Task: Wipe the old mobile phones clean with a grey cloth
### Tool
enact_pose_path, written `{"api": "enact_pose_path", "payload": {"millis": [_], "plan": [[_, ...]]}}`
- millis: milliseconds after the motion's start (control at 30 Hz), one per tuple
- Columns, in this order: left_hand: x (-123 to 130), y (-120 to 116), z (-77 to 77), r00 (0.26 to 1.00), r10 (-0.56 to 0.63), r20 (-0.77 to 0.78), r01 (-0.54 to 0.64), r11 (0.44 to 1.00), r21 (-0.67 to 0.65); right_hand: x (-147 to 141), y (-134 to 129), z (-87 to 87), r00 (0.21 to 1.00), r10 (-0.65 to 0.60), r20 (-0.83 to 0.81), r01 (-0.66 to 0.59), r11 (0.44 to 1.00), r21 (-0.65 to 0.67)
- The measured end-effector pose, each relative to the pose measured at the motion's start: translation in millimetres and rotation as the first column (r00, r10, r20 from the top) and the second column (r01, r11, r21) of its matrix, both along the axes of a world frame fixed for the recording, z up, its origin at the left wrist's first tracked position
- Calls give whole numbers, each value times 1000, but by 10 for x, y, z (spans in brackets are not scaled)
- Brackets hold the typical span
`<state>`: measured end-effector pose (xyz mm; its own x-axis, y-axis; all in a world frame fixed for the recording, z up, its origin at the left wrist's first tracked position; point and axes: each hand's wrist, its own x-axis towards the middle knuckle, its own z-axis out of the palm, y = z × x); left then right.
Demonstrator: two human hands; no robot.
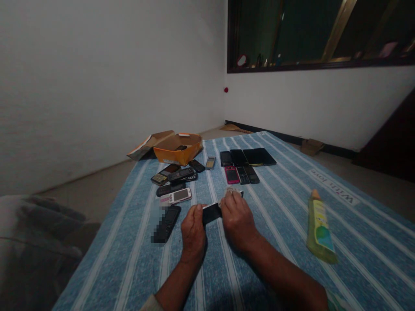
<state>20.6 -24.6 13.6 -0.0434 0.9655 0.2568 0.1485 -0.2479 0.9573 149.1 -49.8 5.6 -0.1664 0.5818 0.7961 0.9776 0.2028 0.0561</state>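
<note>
Between my hands is a mobile phone (212,213) with a dark screen and a white edge, held just over the striped cloth. My left hand (193,230) is closed on its left end, thumb on top. My right hand (237,219) bends its fingers over the right end, pressing a crumpled pale wad (232,190), perhaps cloth or tissue, against it. The right fingers hide much of that end. Left of my left hand lies a black keypad phone (170,221), partly pixelated. Beyond it is a white-and-pink phone (177,196).
Several old phones (181,174) lie loosely before an open orange box (177,154). Farther right, phones stand in two rows, including a pink phone (231,174) and a large black phone (264,156). A yellow-green bottle (320,231) lies on the blue striped cloth (275,268) at right.
</note>
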Motion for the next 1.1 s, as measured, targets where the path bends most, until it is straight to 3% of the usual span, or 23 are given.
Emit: {"api": "enact_pose_path", "payload": {"millis": [100, 200, 333, 500, 600, 700, 900, 1000, 1100], "plan": [[-2, -4, 1, 1000, -16, 14, 16, 1000, 4, -198, -18, 14, 996, 83, 11, -84, 996, 30], [-9, -5, -15, 999, -26, 22, 25, 1000, 6, -188, -23, 32, 992, 125, 11, -126, 991, 38], [-33, -6, -51, 999, -38, 1, 38, 999, 6, 159, -6, 78, 998, 55, -31, -55, 998, -5], [-64, -24, -34, 998, -54, -39, 54, 999, -2, 536, 12, 170, 993, -90, -79, 77, 986, -147], [-66, -42, -15, 997, -60, -52, 59, 998, -3, 462, -7, 190, 991, -120, -65, 109, 982, -156], [-72, -68, -18, 994, -85, -72, 86, 996, 12, 264, -57, 179, 998, -57, -32, 52, 989, -140], [-186, -106, -18, 956, -241, -166, 247, 969, 15, 166, -191, 153, 997, 48, -53, -55, 989, -140], [-287, -98, 2, 876, -391, -284, 403, 915, -16, 250, -272, 124, 994, 63, -84, -76, 984, -162], [-375, -90, -13, 781, -465, -418, 501, 865, -26, 319, -364, 46, 992, 97, -86, -108, 986, -130]]}}
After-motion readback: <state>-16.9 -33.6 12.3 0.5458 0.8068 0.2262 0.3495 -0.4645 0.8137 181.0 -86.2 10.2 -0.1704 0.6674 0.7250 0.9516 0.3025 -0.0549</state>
